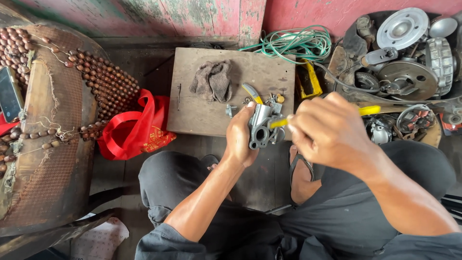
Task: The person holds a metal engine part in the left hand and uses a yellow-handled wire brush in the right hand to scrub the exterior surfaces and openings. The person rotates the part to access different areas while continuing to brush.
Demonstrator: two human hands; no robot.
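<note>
The carburetor body (262, 126), a grey cast-metal part with round bores, sat at the frame's centre, gripped in the left hand (239, 137) above the wooden board (202, 110). The right hand (329, 132) was closed around a yellow-handled screwdriver (368, 110), its tip touching the casting.

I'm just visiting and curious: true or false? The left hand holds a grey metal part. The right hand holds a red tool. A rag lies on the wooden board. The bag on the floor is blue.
1. The left hand holds a grey metal part: true.
2. The right hand holds a red tool: false, the tool is yellow.
3. A rag lies on the wooden board: true.
4. The bag is blue: false, it is red.
</note>
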